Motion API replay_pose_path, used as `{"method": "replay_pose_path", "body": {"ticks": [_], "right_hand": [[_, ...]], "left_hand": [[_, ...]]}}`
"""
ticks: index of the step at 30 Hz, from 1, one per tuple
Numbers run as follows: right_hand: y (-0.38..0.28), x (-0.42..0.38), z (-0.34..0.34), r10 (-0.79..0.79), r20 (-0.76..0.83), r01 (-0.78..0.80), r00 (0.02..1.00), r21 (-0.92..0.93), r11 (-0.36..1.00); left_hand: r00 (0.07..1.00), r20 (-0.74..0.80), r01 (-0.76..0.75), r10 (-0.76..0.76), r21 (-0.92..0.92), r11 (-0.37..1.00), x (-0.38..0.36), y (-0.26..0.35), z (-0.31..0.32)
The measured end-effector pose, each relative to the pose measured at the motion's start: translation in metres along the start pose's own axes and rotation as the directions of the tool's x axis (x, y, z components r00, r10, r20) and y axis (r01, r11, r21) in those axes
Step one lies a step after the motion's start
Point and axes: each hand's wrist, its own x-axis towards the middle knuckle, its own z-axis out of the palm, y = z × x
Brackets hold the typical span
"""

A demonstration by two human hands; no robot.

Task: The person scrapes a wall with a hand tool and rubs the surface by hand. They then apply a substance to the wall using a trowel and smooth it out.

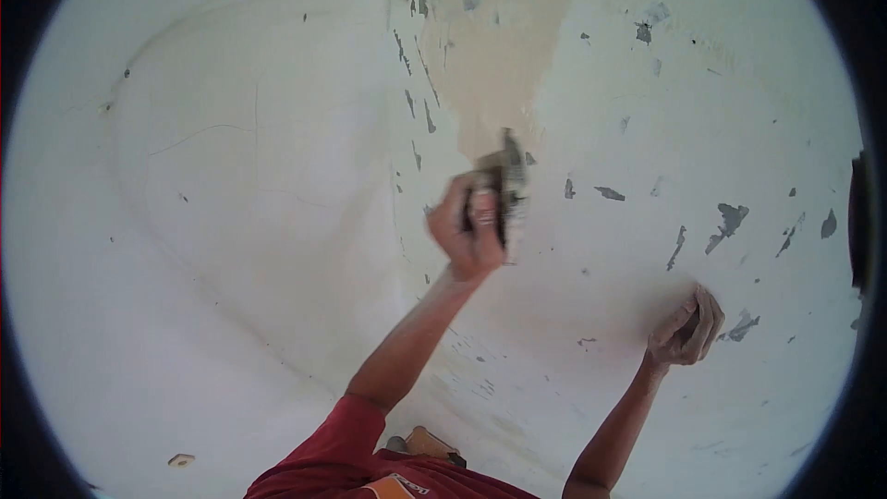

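Observation:
Near the middle of the head view, my left hand (468, 226) is closed around a flat tool (514, 199) with a pale, worn edge. The tool is blurred and lies close to the pale wall surface (305, 212), just below a beige patch (499, 74). Lower on the right, my right hand (689, 328) has its fingers curled together beside a grey chipped spot (742, 326). Something dark shows between its thumb and fingers, but I cannot make out what it is.
Grey chipped marks (727, 225) dot the surface on the right. A dark object (861, 222) stands at the right edge. Low on the left is a small hexagonal piece (181, 460). A brownish object (430, 444) shows beyond my red shirt (323, 457).

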Motion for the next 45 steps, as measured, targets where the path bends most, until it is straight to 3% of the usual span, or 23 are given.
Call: {"method": "replay_pose_path", "body": {"ticks": [2,5,8,10,11,15,20,22,24,26,28,33,37,39,40,42,43,45], "right_hand": [[0.0,0.001,-0.001,-0.02,0.017,0.021,1.0,-0.02,1.0],[-0.001,0.003,0.001,-0.051,-0.001,0.051,0.999,-0.004,0.999],[-0.002,0.002,-0.001,-0.023,0.02,0.023,1.0,-0.017,1.0],[-0.002,0.003,-0.001,-0.035,0.017,0.035,0.999,0.001,0.999],[-0.002,0.003,-0.001,-0.042,0.018,0.042,0.999,0.016,0.999],[-0.003,0.001,-0.002,-0.016,0.049,0.017,0.999,-0.01,1.0],[0.003,-0.003,0.002,-0.052,0.008,0.052,0.999,-0.009,0.999],[0.002,-0.004,0.003,-0.009,-0.005,0.009,1.0,-0.017,1.0],[0.001,-0.002,0.001,-0.051,0.027,0.052,0.998,-0.031,0.998],[0.004,-0.005,0.0,-0.061,0.032,0.062,0.998,-0.036,0.997],[0.004,-0.005,0.0,-0.051,0.031,0.053,0.998,-0.064,0.997],[0.005,-0.003,0.002,-0.096,0.028,0.097,0.995,-0.072,0.993],[0.004,-0.006,0.003,-0.057,0.001,0.057,0.998,-0.011,0.998],[0.001,-0.003,0.003,-0.062,0.008,0.062,0.998,-0.026,0.998],[-0.001,-0.002,0.001,-0.059,0.028,0.06,0.998,-0.034,0.998],[0.001,-0.002,-0.003,-0.084,0.056,0.087,0.995,-0.069,0.994],[0.001,-0.002,-0.003,-0.085,0.057,0.088,0.995,-0.048,0.995],[0.002,0.001,-0.001,-0.096,0.045,0.097,0.994,-0.025,0.995]], "left_hand": [[0.999,-0.053,-0.004,0.012,0.156,0.988,0.022,-0.009,-0.027],[0.991,-0.133,0.006,0.028,0.246,0.969,0.063,-0.034,-0.032],[0.997,-0.049,-0.044,0.057,0.234,0.971,0.083,-0.076,-0.027],[0.987,0.129,-0.127,0.095,0.266,0.956,0.087,-0.092,-0.023],[0.969,0.158,-0.225,0.188,0.262,0.938,0.086,-0.101,-0.018],[0.972,0.189,-0.18,0.139,0.226,0.957,0.076,-0.1,-0.014],[0.885,0.351,-0.392,0.306,0.209,0.896,0.059,-0.091,-0.016],[0.862,0.381,-0.423,0.335,0.175,0.889,0.046,-0.09,-0.013],[0.812,0.418,-0.427,0.408,-0.052,0.903,0.038,-0.089,-0.012],[0.792,0.445,-0.445,0.418,-0.048,0.894,0.037,-0.092,-0.019],[0.657,0.579,-0.449,0.482,-0.212,0.868,0.031,-0.097,-0.026],[0.612,0.601,-0.494,0.515,-0.218,0.842,-0.003,-0.099,-0.033],[0.615,0.636,-0.434,0.467,-0.221,0.873,-0.014,-0.083,-0.044],[0.809,0.446,-0.379,0.383,-0.103,0.92,-0.012,-0.066,-0.051],[0.807,0.445,-0.381,0.388,-0.111,0.918,-0.007,-0.062,-0.047],[0.969,0.204,-0.199,0.142,0.295,0.934,0.008,-0.058,-0.039],[0.968,0.206,-0.199,0.142,0.291,0.936,0.014,-0.055,-0.031],[0.999,0.034,0.019,-0.03,0.29,0.957,0.024,-0.05,-0.007]]}}
